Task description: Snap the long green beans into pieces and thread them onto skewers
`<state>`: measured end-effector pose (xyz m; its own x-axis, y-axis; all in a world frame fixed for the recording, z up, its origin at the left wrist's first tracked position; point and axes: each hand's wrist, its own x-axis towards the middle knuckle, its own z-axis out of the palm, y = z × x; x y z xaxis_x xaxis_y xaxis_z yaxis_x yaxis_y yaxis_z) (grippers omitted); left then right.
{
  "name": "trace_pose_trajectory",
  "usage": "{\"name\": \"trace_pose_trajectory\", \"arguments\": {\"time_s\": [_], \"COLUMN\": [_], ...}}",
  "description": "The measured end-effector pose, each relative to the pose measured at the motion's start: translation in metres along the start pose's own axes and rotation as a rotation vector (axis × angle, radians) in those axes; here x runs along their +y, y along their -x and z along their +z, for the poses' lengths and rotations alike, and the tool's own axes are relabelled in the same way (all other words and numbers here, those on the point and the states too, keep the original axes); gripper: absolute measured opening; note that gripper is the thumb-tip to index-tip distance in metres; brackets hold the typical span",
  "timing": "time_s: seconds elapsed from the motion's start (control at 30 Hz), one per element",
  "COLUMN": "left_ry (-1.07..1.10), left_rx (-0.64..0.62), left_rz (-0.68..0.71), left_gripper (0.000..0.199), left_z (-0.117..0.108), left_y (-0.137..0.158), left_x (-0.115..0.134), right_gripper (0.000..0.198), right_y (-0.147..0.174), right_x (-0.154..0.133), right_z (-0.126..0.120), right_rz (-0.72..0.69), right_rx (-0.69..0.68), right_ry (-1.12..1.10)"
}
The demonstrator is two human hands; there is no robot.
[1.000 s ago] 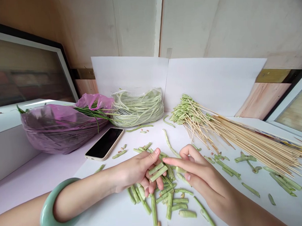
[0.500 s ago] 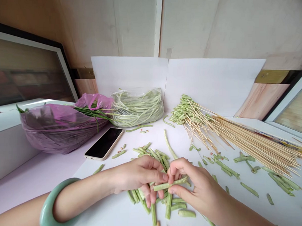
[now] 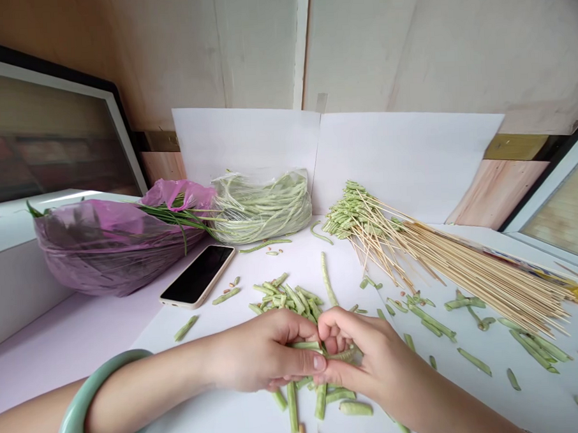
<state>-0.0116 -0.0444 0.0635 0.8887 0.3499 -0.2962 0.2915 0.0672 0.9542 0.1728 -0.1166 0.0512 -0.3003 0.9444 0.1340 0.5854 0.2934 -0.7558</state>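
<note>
My left hand (image 3: 261, 352) and my right hand (image 3: 371, 353) meet low in the middle, both closed on one pale green long bean (image 3: 306, 345). The left thumb presses near its left part, and the right fingers pinch the part towards the right. Fingers hide much of the bean. Beneath and behind the hands lies a heap of cut bean pieces (image 3: 292, 297), with some pieces (image 3: 320, 401) showing below the hands. A longer curved bean piece (image 3: 327, 278) rests just beyond my right hand.
At the back stand a purple bag of greens (image 3: 113, 250) and a clear bag of long beans (image 3: 264, 208). A phone (image 3: 198, 278) lies left. Bamboo skewers (image 3: 473, 266), some with threaded beans (image 3: 349, 211), spread right. Loose bean scraps (image 3: 475, 361) dot the white paper.
My left hand has moved slightly down and closed its thumb onto the bean. The right fingers have come against the left thumb, and the bean is now more hidden.
</note>
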Motion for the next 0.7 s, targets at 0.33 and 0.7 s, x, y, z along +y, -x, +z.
{"name": "trace_pose_trajectory", "arguments": {"time_s": [0.33,0.7], "left_ry": [-0.104,-0.119], "left_rx": [0.005,-0.184], "left_rz": [0.043,0.173], "left_gripper": [0.024,0.027], "left_z": [0.000,0.010], "left_y": [0.005,0.007], "left_x": [0.009,0.010], "right_gripper": [0.035,0.035], "right_y": [0.000,0.007], "right_x": [-0.005,-0.007], "right_z": [-0.005,0.001], "right_rz": [-0.297,-0.414], "right_rx": [0.014,-0.217], "right_ry": [0.282,0.289]}}
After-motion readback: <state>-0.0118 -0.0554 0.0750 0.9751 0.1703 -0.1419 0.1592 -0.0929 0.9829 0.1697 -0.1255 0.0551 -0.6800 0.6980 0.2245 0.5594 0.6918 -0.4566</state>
